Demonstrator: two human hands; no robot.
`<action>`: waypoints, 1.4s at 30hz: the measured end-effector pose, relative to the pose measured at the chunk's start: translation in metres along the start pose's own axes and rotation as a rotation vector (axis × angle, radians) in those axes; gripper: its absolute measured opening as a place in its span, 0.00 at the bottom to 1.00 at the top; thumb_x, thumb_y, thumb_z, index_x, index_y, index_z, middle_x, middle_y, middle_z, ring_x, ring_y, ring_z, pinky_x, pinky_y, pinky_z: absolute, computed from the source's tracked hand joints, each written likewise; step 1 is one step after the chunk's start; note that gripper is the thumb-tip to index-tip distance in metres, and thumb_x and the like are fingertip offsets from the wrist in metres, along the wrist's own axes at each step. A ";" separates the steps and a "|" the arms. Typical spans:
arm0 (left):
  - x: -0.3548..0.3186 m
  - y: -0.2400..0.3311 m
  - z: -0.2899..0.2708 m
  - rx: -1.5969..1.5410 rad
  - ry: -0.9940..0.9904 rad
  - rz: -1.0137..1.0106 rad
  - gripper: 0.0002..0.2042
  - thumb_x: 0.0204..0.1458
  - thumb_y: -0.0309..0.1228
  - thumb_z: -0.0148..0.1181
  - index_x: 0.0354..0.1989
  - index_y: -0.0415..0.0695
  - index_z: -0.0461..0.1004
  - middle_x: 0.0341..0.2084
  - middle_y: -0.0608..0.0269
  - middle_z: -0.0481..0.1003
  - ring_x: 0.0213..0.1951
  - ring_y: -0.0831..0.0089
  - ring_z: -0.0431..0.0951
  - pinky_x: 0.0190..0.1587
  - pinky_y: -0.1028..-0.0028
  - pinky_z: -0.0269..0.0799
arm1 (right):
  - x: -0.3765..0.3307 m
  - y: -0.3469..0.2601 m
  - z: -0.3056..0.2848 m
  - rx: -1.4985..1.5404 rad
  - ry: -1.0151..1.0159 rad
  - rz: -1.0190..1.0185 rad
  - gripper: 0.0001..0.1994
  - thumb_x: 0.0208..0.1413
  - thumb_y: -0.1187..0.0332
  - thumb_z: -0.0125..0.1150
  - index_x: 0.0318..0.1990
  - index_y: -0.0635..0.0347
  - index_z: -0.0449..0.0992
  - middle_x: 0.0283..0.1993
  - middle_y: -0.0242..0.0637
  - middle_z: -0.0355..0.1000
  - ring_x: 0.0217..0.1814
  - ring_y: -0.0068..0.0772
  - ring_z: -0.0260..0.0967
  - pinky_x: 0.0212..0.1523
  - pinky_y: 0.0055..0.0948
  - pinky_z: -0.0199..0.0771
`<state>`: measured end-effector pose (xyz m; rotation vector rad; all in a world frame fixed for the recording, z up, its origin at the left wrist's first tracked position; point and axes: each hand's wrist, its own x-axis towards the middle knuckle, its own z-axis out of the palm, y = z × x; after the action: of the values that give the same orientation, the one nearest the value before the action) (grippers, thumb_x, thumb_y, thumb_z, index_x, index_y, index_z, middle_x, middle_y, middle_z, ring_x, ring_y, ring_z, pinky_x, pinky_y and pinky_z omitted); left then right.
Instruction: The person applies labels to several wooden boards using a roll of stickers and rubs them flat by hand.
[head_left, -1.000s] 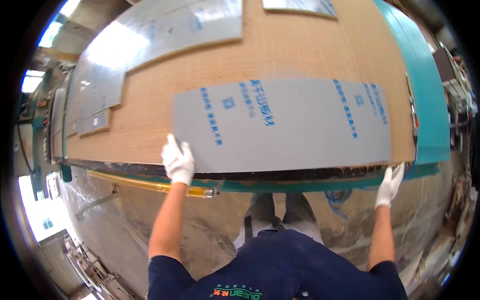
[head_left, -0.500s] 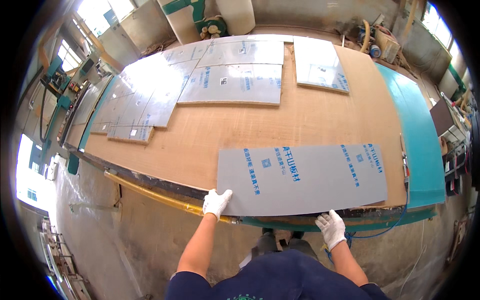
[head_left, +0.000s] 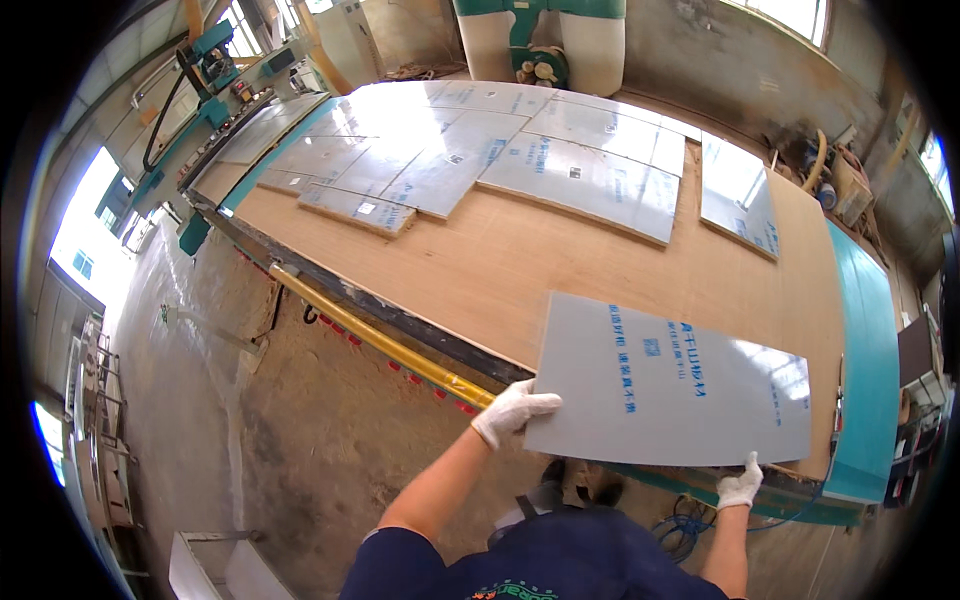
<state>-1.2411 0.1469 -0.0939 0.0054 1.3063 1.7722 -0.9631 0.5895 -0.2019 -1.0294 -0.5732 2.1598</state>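
Note:
A grey film-covered board (head_left: 690, 425) with blue print extends over the near edge of the worktable (head_left: 470, 260). My left hand (head_left: 513, 412), in a white glove, grips its left edge near the close corner, thumb on top. The gloved right hand (head_left: 740, 484) holds the near edge towards the right, its thumb up against the rim and its fingers partly hidden beneath. Whether the far side of the board rests on the tabletop, I cannot tell.
More grey boards (head_left: 610, 190) lie side by side across the back of the table, with a separate one (head_left: 738, 195) at far right. A yellow rail (head_left: 385, 338) runs along the near left edge. Blue hose (head_left: 685, 525) lies coiled by my feet.
My view has swung left. The right hand has gone from lying loosely below the board's near edge to holding it. The board has turned slightly relative to the table, with the left hand still on it.

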 end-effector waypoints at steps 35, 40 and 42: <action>-0.345 -0.025 0.358 1.076 -0.652 1.452 0.36 0.50 0.37 0.64 0.64 0.22 0.65 0.31 0.58 0.71 0.27 0.69 0.76 0.25 0.70 0.73 | -0.293 -0.171 -0.096 -0.001 -0.329 -0.345 0.34 0.60 0.39 0.59 0.62 0.57 0.74 0.56 0.38 0.72 0.58 0.45 0.66 0.67 0.50 0.63; -0.370 -0.009 0.280 1.058 -0.575 1.471 0.37 0.47 0.34 0.66 0.65 0.25 0.65 0.32 0.57 0.72 0.30 0.65 0.78 0.30 0.68 0.76 | -0.330 -0.097 -0.044 -0.118 -0.417 -0.255 0.32 0.61 0.41 0.58 0.62 0.57 0.74 0.53 0.37 0.71 0.55 0.43 0.65 0.67 0.49 0.63; -0.391 -0.009 0.218 1.106 -0.444 1.372 0.36 0.42 0.32 0.71 0.65 0.36 0.71 0.39 0.58 0.79 0.35 0.63 0.83 0.37 0.68 0.79 | -0.347 -0.057 -0.015 -0.186 -0.492 -0.192 0.32 0.62 0.41 0.58 0.62 0.57 0.74 0.52 0.37 0.71 0.54 0.42 0.65 0.66 0.48 0.63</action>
<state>-0.8992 0.0575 0.1816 2.1783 1.8837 1.4794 -0.7677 0.3776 -0.0001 -0.4961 -1.0713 2.2170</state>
